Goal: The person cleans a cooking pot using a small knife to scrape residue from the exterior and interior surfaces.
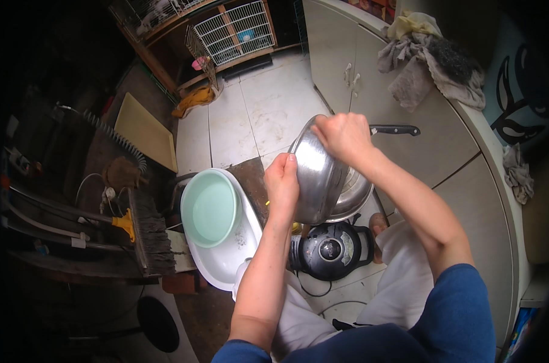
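Observation:
My left hand (pixel 283 181) grips the near left rim of a shiny stainless steel basin (pixel 317 177), which is tilted on its side. At the basin's upper edge is my right hand (pixel 344 136), its fingers curled over the rim; whether it holds a cloth or anything else there is hidden. Behind the basin another steel pan or bowl (pixel 360 199) shows in part, and a black riveted handle (pixel 397 130) sticks out to the right beyond my right hand. Below them a black round electric appliance (pixel 331 249) with a cord rests on the tiled floor.
On the left, a pale green basin (pixel 211 208) with water sits in a white oval tub (pixel 229 267). A mop head (pixel 152 231) and a coiled hose (pixel 115 136) are farther left. Cabinets (pixel 401 118) with rags (pixel 437 63) on top line the right. A wire cage (pixel 233 34) stands ahead.

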